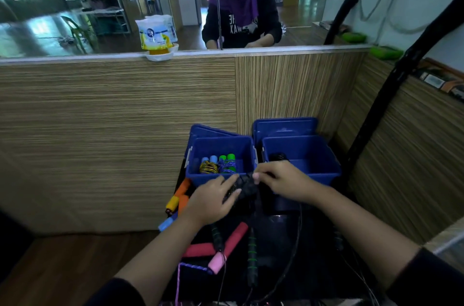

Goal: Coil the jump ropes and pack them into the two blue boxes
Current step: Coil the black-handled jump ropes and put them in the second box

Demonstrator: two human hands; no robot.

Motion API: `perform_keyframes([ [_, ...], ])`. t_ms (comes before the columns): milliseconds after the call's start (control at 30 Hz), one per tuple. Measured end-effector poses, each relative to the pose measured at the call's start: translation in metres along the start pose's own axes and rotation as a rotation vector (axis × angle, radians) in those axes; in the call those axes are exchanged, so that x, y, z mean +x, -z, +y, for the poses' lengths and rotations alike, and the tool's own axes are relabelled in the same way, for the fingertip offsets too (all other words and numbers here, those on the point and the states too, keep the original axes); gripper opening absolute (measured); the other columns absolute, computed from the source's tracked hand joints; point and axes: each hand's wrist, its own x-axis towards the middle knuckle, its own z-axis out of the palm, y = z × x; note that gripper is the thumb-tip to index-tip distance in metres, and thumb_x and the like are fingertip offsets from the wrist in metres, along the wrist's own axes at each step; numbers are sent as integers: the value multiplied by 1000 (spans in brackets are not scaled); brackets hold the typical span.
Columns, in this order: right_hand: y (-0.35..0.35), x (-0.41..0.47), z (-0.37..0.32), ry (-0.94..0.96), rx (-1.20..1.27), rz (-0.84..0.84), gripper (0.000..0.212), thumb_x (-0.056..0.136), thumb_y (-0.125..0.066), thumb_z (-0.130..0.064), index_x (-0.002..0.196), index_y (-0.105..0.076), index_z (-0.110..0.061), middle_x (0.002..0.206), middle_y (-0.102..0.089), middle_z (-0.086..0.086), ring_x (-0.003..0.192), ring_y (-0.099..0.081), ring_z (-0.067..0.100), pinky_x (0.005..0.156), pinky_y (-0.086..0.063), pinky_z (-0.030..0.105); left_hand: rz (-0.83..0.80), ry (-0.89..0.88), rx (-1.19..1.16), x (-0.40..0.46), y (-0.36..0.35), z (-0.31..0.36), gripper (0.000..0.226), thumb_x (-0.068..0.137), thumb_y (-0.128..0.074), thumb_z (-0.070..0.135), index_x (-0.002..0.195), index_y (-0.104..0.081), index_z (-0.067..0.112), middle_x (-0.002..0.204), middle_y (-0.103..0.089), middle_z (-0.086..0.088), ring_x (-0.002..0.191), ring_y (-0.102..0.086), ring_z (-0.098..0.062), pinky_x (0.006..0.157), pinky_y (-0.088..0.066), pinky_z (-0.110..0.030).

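Two blue boxes stand side by side against the wooden wall. The left box (241,145) holds two coiled ropes, one with light-blue handles (209,164) and one with green handles (227,162). Inside the right box (324,155) lies one black coiled rope (278,156). Just in front of the boxes, both hands hold a black jump rope bundle (245,188). My left hand (213,201) grips its near side. My right hand (282,181) pinches its top end with the fingertips.
Loose ropes lie on the dark surface below my hands: orange and yellow handles (178,196), a light-blue handle (166,223), red and pink handles (226,246), a black-and-green handle (251,255). Blue lids (285,127) lean behind the boxes. A black pole (391,102) rises at the right.
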Motion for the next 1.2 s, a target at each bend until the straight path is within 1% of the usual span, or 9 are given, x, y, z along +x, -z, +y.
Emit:
perform_keyframes([
  [133,17,4,18,-13,152,-6,18,96,-53,-22,89,-66,-12,79,-62,-10,72,-54,-8,70,-38,9,-48,-180,-204,-2,14,23,61,101,-24,50,148,-31,11,104,-61,-8,95,-59,-23,79,-49,-40],
  [233,20,3,28,-49,403,-50,22,92,-58,-26,98,-70,-8,90,-67,11,85,-59,5,78,-44,22,-70,-253,-299,-1,32,46,79,93,-46,56,154,-6,23,122,-59,-5,111,-55,-17,93,-45,-30],
  [400,20,-2,28,-206,973,-122,22,86,-61,-18,98,-66,0,93,-67,15,91,-63,24,79,-52,29,116,-284,-307,7,46,56,55,93,-55,49,140,-47,23,101,-58,-3,88,-59,-16,73,-51,-36],
  [567,9,-2,27,-328,1147,-240,34,93,-52,-27,108,-62,2,99,-66,14,93,-63,23,79,-54,30,125,-219,-484,5,50,58,46,89,-63,35,129,-54,15,109,-61,-1,100,-61,-15,82,-51,-37],
  [700,-18,7,33,-387,1367,-54,25,98,-44,-18,114,-54,-2,96,-58,15,82,-56,20,74,-46,29,245,-173,-550,8,48,62,42,89,-61,32,126,-55,14,113,-64,-1,107,-60,-13,90,-50,-33],
  [800,-36,2,24,-342,1292,-51,16,95,-47,-22,97,-53,-8,66,-51,3,57,-41,13,59,-37,28,342,-90,-574,13,48,65,39,90,-59,31,124,-57,11,116,-64,2,110,-60,-9,92,-50,-30],
  [933,-66,-19,15,-410,983,-193,42,97,-38,-48,96,-64,-15,60,-54,7,54,-54,20,58,-46,27,576,147,-583,31,57,54,30,91,-54,37,113,-57,17,92,-64,9,83,-62,-3,72,-49,-21],
  [1000,-74,-30,9,-374,838,-181,40,98,-37,-45,91,-61,-14,56,-52,3,49,-53,17,56,-41,27,630,280,-478,38,61,36,35,89,-51,47,113,-57,21,89,-63,9,78,-61,-6,67,-49,-25],
  [1200,-38,-33,-15,-6,38,-57,24,97,-47,-31,91,-59,-11,77,-64,5,69,-58,18,65,-46,29,302,140,179,25,34,-8,54,85,-47,58,118,-63,18,84,-60,-3,66,-64,-25,48,-47,-29],
])
